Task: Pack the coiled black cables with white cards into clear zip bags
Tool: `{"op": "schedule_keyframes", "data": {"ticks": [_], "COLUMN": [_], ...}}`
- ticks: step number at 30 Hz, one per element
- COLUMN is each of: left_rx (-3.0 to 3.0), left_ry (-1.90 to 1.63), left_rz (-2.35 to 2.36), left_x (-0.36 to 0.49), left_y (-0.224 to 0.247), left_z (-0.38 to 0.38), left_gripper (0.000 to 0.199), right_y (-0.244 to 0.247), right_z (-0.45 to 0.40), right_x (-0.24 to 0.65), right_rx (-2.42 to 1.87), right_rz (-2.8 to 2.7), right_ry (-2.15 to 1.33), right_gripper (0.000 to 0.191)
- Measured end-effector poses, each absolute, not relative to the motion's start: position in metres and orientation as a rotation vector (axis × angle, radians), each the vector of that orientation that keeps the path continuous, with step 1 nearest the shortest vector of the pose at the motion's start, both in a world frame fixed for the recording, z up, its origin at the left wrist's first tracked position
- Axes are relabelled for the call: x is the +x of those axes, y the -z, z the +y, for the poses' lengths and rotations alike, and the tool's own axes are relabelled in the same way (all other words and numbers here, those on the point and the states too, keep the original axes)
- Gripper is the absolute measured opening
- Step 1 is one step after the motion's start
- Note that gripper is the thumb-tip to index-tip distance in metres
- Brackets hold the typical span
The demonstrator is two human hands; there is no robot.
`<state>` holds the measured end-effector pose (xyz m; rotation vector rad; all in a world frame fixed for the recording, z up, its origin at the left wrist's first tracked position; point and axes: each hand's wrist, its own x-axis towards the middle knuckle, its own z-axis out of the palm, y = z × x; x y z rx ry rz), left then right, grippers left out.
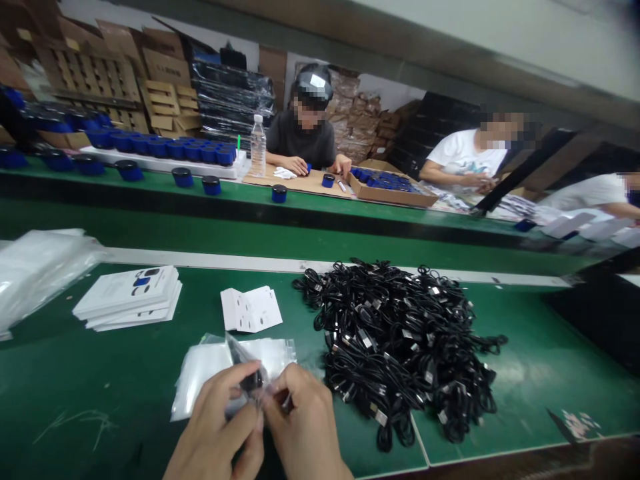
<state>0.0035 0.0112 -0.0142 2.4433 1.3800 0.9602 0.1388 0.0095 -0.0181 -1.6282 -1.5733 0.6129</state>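
Observation:
Near the bottom centre, my left hand [220, 423] and my right hand [306, 427] meet, fingers pinched around a small clear plastic bag [239, 352]. Something black [254, 380] shows inside the bag between the fingertips. Beneath and behind them lies a stack of clear plastic bags [200, 367] on the green table [135, 373]. To the right is a large heap of coiled black cables [395, 333] with metal plugs. A folded white leaflet [253, 310] lies just beyond the bags, and a stack of printed white booklets [130, 297] sits further left.
Larger plastic bags [40, 273] lie at the far left. Behind, blue-and-black round items [279, 193] stand along a raised green ledge [240, 203]. Beyond it sit a person [303, 137] by a bottle [257, 147] and a box [390, 190], and two more people to the right.

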Motion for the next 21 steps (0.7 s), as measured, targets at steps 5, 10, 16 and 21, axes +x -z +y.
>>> {"op": "schedule_keyframes", "data": {"ticks": [5,10,16,21], "left_rx": [2.491,2.589,2.02,1.587], "left_ry": [-0.977,-0.629,-0.631,-0.676], "left_rz": [1.331,1.333,1.538,1.555], "left_x": [0.002,-0.024,-0.034,-0.023], "left_y": [0.01,0.007,-0.009,-0.018], "left_z": [0.013,0.037,0.049,0.04], "left_gripper": [0.018,0.044,0.019,0.032], "right_y": [0.022,0.007,-0.001,-0.003], "right_z": [0.016,0.026,0.022,0.022], "right_x": [0.139,0.149,0.153,0.155], "right_rx": [-1.585,-1.376,-1.176,-1.256], "right_rz": [-1.452,-1.642,-1.201,-1.284], "right_ry": [-0.755,-0.987,-1.339,-1.168], "right_gripper": [0.025,0.021,0.029,0.006]}}
